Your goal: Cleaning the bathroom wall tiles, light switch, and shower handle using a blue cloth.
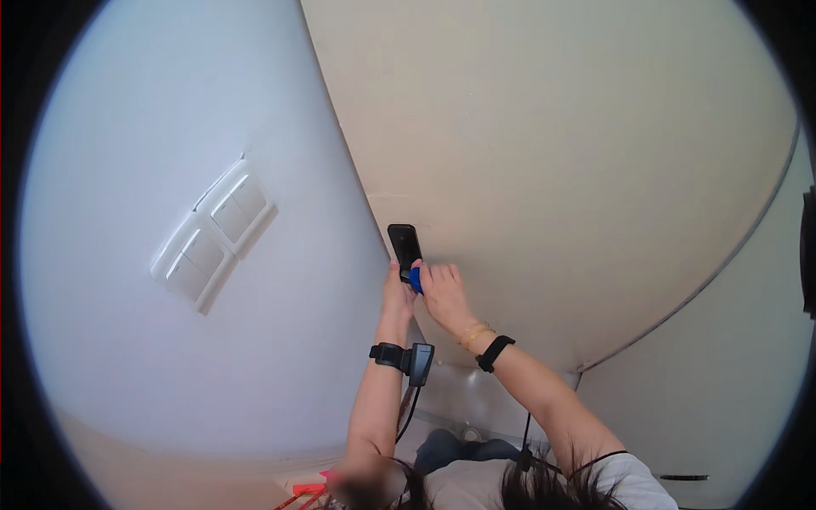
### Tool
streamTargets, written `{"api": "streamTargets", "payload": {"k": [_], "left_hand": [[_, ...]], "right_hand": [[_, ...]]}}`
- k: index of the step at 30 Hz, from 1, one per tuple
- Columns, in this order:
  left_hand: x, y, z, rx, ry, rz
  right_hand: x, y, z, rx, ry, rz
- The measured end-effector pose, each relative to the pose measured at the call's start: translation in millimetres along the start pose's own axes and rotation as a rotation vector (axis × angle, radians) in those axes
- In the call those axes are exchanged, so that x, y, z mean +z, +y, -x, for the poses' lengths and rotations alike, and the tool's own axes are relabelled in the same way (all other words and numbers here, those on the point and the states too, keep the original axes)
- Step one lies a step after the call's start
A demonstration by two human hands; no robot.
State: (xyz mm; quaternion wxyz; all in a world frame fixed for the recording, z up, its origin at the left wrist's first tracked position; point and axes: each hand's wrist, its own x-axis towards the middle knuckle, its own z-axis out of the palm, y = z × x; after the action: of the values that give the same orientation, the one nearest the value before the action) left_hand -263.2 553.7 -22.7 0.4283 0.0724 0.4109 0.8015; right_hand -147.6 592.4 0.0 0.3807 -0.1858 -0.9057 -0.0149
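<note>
A narrow black panel (405,244) with rounded corners, which looks like a door lock, sits on the cream door (544,170) close to its edge. At its lower left is my left hand (397,293), touching or nearly touching the panel; most of its fingers are hidden. From the right, my right hand (444,293) reaches in with curled fingers. It pinches a small blue rounded thing (416,280) against the panel's lower end. The exact kind of this blue thing cannot be made out.
Two white double wall switches (214,234) are on the pale wall at left. Black straps circle both wrists; the left one carries a small box (421,365) with a cable. Red items (310,489) show at the lower left. Beyond the door's right edge stands a pale surface (705,374).
</note>
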Motion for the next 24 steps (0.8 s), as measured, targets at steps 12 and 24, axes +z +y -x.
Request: {"api": "streamTargets", "payload": {"k": [12, 24], "left_hand": [[-3.1, 2.2, -65.4, -0.085, 0.051, -0.139], [-21.6, -2.6, -99.5, -0.048, 0.073, -0.263]], "right_hand": [[43.9, 60.8, 1.3, 0.002, 0.023, -0.270], [72.8, 50.0, -9.1, 0.130, 0.004, -0.144]]}}
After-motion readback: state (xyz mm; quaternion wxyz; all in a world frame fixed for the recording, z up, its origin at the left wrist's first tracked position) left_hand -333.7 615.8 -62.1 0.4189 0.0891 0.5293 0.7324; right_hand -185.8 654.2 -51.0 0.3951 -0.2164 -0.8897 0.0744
